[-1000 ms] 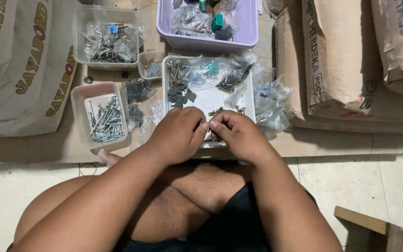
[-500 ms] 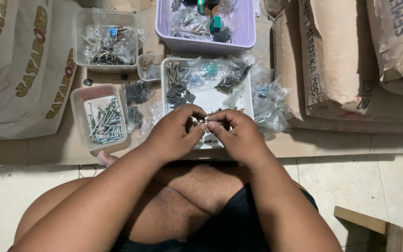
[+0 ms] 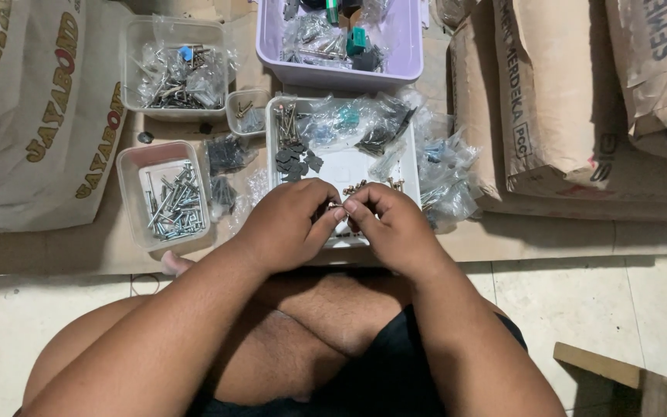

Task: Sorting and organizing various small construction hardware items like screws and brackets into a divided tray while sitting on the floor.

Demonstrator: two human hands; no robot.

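A: From the head view, we see our left hand (image 3: 287, 224) and right hand (image 3: 387, 224) meeting fingertip to fingertip over the near edge of the white tray (image 3: 407, 166). Both are pinched narrow on a small metal piece (image 3: 339, 209), likely a screw; most of it is hidden.

B: We'd judge it light, stiff and a little slippery, not fragile. Best to take it by the shank between thumb and forefinger, since it is too small for a fuller hold.

A: For looks, we can only make out a dull brownish glint between the fingertips. Similar brassy screws (image 3: 355, 187) lie just beyond in the tray.

B: To the left, a clear tub (image 3: 126, 193) holds silvery screws; far off sits a lilac bin (image 3: 403, 46), and bagged hardware (image 3: 445, 174) spills right.
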